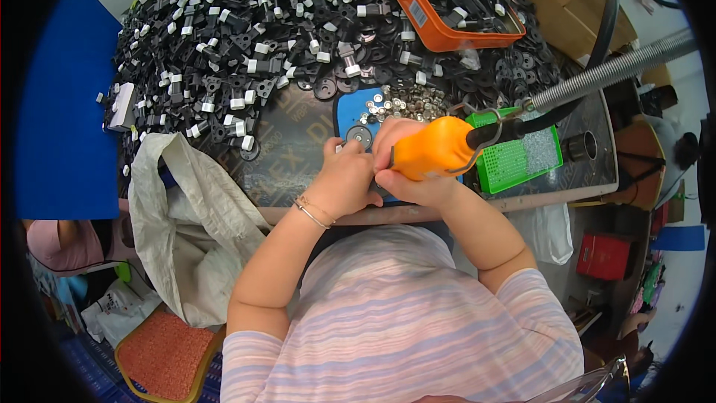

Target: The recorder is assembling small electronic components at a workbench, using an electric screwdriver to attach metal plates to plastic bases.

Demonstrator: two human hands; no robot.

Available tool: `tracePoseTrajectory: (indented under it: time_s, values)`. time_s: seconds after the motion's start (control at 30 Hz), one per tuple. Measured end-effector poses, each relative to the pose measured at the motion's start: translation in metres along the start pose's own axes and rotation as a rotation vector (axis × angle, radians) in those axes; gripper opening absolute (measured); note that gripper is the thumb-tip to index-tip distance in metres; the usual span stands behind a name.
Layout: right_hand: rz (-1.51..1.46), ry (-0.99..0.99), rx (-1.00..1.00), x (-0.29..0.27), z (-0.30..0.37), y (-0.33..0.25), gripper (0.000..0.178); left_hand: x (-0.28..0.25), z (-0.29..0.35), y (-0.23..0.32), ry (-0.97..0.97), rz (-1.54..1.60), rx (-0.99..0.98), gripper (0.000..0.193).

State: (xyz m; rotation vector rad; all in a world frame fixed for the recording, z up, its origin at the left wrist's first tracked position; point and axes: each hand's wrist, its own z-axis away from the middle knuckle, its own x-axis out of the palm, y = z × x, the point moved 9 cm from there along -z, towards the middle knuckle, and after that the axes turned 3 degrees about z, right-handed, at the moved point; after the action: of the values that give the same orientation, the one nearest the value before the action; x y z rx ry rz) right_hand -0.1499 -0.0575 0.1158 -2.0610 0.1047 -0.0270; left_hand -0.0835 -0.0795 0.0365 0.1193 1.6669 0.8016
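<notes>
My right hand (pixel 421 188) is wrapped round an orange power screwdriver (pixel 436 148), held sideways with its cable end toward the right. Its working tip is hidden behind my fingers. My left hand (pixel 343 181) is closed right beside it, over the near edge of a blue mat (pixel 349 110). Between the hands a small dark part (pixel 382 191) shows, mostly covered by my left fingers. A black round disc (pixel 359 136) with a pale centre lies just beyond my left fingertips. Small shiny metal pieces (pixel 410 102) are heaped on the far part of the mat.
A green tray (pixel 496 160) of small screw-like pieces stands right of my right hand. A large pile of black-and-white plastic parts (pixel 246 45) covers the table's far side, with an orange basket (pixel 429 33) on it. A coiled spring (pixel 611 71) and cable hang at the right. A whitish sack (pixel 205 194) drapes over the left edge.
</notes>
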Motion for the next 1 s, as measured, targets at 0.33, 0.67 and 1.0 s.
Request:
tracePoseTrajectory:
  time_s: [0.33,0.67,1.0]
  values:
    - [-0.410,-0.054,-0.132,-0.039,-0.012,-0.048,0.029,0.002,-0.002,0.008,-0.168,0.000,-0.052,0.042]
    - [0.045,0.700,-0.157,-0.181,0.053,-0.030,0.023,-0.003,0.018,0.019,0.130,-0.160,-0.023,0.057]
    - [0.111,0.630,-0.177,-0.153,-0.002,-0.003,0.031,-0.037,0.079,-0.010,0.263,-0.093,-0.225,0.065]
